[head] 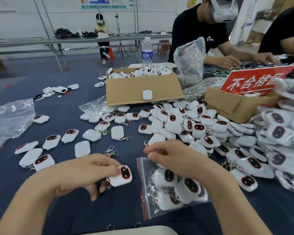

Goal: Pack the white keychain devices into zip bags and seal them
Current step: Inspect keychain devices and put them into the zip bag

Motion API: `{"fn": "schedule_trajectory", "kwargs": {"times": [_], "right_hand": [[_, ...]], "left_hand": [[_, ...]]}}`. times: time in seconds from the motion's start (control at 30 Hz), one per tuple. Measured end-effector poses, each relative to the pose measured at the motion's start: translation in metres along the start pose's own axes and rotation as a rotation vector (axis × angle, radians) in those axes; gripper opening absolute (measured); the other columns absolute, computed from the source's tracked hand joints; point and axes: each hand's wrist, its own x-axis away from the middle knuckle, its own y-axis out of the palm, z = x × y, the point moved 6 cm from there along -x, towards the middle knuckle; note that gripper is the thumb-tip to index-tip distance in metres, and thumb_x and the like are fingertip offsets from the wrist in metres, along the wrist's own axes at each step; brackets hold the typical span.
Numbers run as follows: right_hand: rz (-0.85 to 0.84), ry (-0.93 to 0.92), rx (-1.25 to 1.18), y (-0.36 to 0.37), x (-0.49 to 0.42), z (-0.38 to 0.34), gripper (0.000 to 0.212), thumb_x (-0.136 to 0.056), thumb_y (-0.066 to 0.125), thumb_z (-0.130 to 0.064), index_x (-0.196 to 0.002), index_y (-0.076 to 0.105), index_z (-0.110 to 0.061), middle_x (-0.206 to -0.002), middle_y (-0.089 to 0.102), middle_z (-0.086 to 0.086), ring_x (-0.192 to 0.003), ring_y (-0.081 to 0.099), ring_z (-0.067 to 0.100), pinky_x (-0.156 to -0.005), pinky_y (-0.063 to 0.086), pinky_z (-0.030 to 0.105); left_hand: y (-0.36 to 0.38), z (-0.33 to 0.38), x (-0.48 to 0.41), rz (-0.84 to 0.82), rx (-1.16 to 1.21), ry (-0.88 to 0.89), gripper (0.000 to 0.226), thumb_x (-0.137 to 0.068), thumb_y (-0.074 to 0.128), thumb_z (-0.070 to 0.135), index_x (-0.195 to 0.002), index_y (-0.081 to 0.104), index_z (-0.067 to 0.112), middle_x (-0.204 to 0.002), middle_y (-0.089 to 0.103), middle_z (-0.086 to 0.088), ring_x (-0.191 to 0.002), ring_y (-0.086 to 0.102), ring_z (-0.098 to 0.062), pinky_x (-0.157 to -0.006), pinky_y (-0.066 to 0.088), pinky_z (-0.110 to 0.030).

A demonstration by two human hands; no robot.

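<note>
Clamped the left hand (92,172) round one white keychain device (121,176), thumb on top, fingers curled beneath, face up and just left of the zip bag (145,207). Pinched the bag's upper edge with the right hand (170,158), fingers curled down onto the plastic by the red seal strip. Couldn't tell from the head view whether open or closed at the mouth, hidden under the knuckles. Lay flat on the dark cloth (71,209), close to the body, already carrying several devices (165,177) face up, with key rings bunched toward the left side. Called, on this reading, for lifting the top lip clear first, then sliding the device in narrow end leading, clasp (108,182) tucked away from the strip. Best laid flat beside the others, for a seal pressed shut without a bulge. Looked smooth and probably slippery: rounded white shell, dark oval face ringed in red, two faint dots inside. Plenty more waiting in a loose heap (185,122) just beyond the right hand, and in the cardboard box (143,89) farther back.
</note>
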Motion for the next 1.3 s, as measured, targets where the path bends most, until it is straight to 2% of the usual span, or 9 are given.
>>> {"fn": "schedule_trajectory", "kwargs": {"times": [0.13, 0.4, 0.53, 0.63, 0.73, 0.87, 1.13, 1.2, 1.3], "right_hand": [[-0.024, -0.008, 0.002, 0.003, -0.002, 0.0, 0.028, -0.1, 0.06, -0.038, -0.128, 0.065, -0.038, -0.092, 0.067, -0.022, -0.088, 0.061, -0.008, -0.086, 0.046, 0.018], [-0.051, -0.046, -0.135, 0.005, -0.003, 0.001, 0.026, -0.102, 0.057, -0.022, -0.122, 0.067, -0.034, -0.062, 0.058, -0.024, -0.059, 0.053, -0.009, -0.063, 0.042, 0.013], [-0.057, -0.046, -0.178, 0.006, -0.003, 0.0, 0.024, -0.1, 0.062, -0.024, -0.118, 0.068, -0.037, -0.07, 0.063, -0.021, -0.066, 0.058, -0.008, -0.07, 0.045, 0.016], [-0.049, -0.064, -0.21, 0.006, -0.004, -0.003, 0.023, -0.098, 0.064, -0.027, -0.116, 0.069, -0.04, -0.08, 0.067, -0.018, -0.076, 0.061, -0.006, -0.081, 0.048, 0.023], [-0.037, -0.075, -0.229, 0.005, -0.003, -0.004, 0.023, -0.098, 0.063, -0.025, -0.113, 0.07, -0.041, -0.08, 0.067, -0.02, -0.073, 0.061, -0.007, -0.077, 0.046, 0.02], [-0.001, -0.111, -0.247, 0.001, -0.004, -0.007, 0.024, -0.096, 0.066, -0.023, -0.107, 0.071, -0.043, -0.075, 0.063, -0.016, -0.068, 0.057, -0.005, -0.07, 0.045, 0.019], [0.125, -0.142, -0.253, -0.004, -0.008, -0.011, 0.022, -0.094, 0.068, -0.02, -0.099, 0.073, -0.04, -0.075, 0.061, -0.011, -0.058, 0.05, -0.002, -0.062, 0.04, 0.018], [0.133, -0.134, -0.235, -0.003, -0.008, -0.01, 0.019, -0.094, 0.068, -0.021, -0.1, 0.073, -0.038, -0.077, 0.064, -0.007, -0.058, 0.051, -0.002, -0.063, 0.04, 0.02], [0.123, -0.124, -0.217, -0.003, -0.008, -0.008, 0.017, -0.095, 0.068, -0.022, -0.102, 0.073, -0.037, -0.077, 0.063, -0.008, -0.061, 0.053, -0.003, -0.065, 0.042, 0.02]], "left_hand": [[0.019, 0.016, -0.002, -0.12, -0.019, 0.031, 0.027, -0.098, 0.063, 0.039, -0.11, 0.076, 0.019, -0.073, 0.059, 0.009, -0.067, 0.057, -0.01, -0.059, 0.057, -0.027], [0.016, 0.03, -0.01, 0.193, 0.148, 0.085, 0.025, -0.087, 0.077, 0.023, -0.102, 0.065, 0.007, -0.067, 0.066, 0.001, -0.061, 0.063, -0.013, -0.059, 0.057, -0.028], [0.026, 0.035, -0.011, 0.141, 0.102, 0.075, 0.02, -0.09, 0.075, 0.02, -0.102, 0.066, 0.007, -0.064, 0.067, 0.002, -0.06, 0.066, -0.012, -0.061, 0.058, -0.025], [0.034, 0.039, -0.01, 0.043, 0.18, 0.113, 0.014, -0.093, 0.072, 0.009, -0.107, 0.068, 0.007, -0.082, 0.073, -0.006, -0.077, 0.072, -0.018, -0.075, 0.06, -0.028], [0.038, 0.04, -0.008, -0.063, 0.272, 0.16, 0.019, -0.094, 0.067, -0.001, -0.112, 0.066, 0.003, -0.1, 0.075, -0.012, -0.092, 0.072, -0.02, -0.085, 0.059, -0.029], [0.039, 0.039, -0.014, -0.046, 0.262, 0.218, 0.018, -0.092, 0.067, -0.004, -0.108, 0.063, 0.004, -0.095, 0.075, -0.012, -0.085, 0.071, -0.019, -0.079, 0.058, -0.027], [0.035, 0.042, -0.032, 0.337, -0.11, 0.186, 0.021, -0.087, 0.073, 0.025, -0.091, 0.053, 0.018, -0.063, 0.062, 0.01, -0.051, 0.051, -0.003, -0.049, 0.041, -0.018], [0.04, 0.045, -0.035, 0.462, -0.321, 0.141, 0.03, -0.083, 0.071, 0.045, -0.082, 0.046, 0.029, -0.068, 0.057, 0.012, -0.053, 0.049, -0.001, -0.049, 0.036, -0.015], [0.048, 0.044, -0.041, 0.519, -0.475, 0.097, 0.029, -0.08, 0.058, 0.057, -0.084, 0.045, 0.031, -0.081, 0.06, 0.008, -0.069, 0.054, -0.015, -0.061, 0.044, -0.031]]}}
